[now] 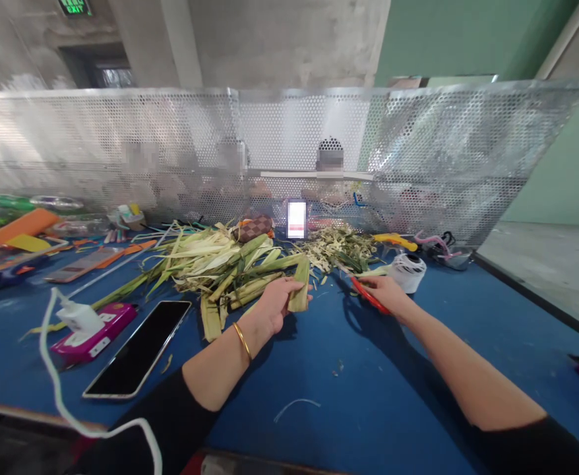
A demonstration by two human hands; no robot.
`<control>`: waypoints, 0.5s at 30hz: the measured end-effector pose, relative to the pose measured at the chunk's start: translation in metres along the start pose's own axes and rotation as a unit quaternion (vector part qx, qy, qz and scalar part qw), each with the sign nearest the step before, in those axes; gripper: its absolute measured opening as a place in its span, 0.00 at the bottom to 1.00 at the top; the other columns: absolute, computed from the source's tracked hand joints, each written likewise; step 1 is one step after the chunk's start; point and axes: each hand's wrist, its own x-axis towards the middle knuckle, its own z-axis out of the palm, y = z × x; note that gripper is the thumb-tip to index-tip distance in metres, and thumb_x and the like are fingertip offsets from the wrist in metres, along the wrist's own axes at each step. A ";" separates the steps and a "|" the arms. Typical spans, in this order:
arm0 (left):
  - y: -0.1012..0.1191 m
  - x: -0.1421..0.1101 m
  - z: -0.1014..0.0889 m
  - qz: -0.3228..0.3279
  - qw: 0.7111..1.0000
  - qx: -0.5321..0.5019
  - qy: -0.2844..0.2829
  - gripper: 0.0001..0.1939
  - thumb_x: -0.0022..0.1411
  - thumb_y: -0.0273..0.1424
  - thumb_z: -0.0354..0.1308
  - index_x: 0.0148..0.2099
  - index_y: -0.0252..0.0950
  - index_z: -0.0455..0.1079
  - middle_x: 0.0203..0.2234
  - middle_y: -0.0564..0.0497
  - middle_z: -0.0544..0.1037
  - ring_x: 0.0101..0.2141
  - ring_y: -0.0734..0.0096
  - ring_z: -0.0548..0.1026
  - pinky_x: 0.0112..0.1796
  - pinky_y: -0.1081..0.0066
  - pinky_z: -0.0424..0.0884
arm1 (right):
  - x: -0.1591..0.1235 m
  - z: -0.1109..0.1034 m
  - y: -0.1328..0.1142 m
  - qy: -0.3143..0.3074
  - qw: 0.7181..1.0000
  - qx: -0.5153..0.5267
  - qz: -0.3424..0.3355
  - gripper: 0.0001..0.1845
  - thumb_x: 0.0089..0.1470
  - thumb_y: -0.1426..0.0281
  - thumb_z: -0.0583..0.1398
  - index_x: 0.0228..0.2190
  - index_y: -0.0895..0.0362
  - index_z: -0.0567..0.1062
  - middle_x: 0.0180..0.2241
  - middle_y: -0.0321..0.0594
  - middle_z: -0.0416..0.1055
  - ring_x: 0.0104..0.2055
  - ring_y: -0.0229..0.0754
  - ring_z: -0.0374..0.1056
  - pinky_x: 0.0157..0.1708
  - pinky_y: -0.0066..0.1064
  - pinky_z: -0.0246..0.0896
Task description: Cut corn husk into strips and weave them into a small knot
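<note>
A person works with two bare hands over a blue table (289, 376). The left hand (280, 305), a gold bangle (243, 341) on its wrist, pinches a flat green-yellow leaf strip (299, 284) between thumb and fingers; the strip stands nearly upright at the front right edge of a large heap of long, dry leaves (210, 257). The right hand (382, 292), well apart from the left, is closed around the red handles of a pair of scissors (370, 295), whose blades point away toward a mound of small cut pieces (339, 247). Whether the blades are parted is too blurred to tell. The leaf strip is between the two hands, nearer the left, and apart from the scissors. Just beside the right hand sits a white roll (408, 272), with a yellow tool (394, 241) farther back. To the left of the left forearm lies a dark-screened phone (138, 349), near a magenta box (116, 330) with a white charger (79, 318) on it. A checked pouch (254, 228) rests behind the leaves. Across the back stands a perforated metal screen (171, 125).
</note>
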 end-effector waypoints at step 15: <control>-0.010 -0.001 0.006 0.004 0.999 -0.022 -0.028 0.09 0.49 0.18 0.60 0.30 0.34 0.64 0.20 0.54 0.73 0.20 0.74 0.72 0.26 0.71 0.72 | -0.034 -0.001 -0.032 0.040 0.903 -0.412 -0.113 0.17 0.48 0.68 0.60 0.41 0.57 0.78 0.41 0.50 0.75 0.43 0.56 0.70 0.42 0.42 0.61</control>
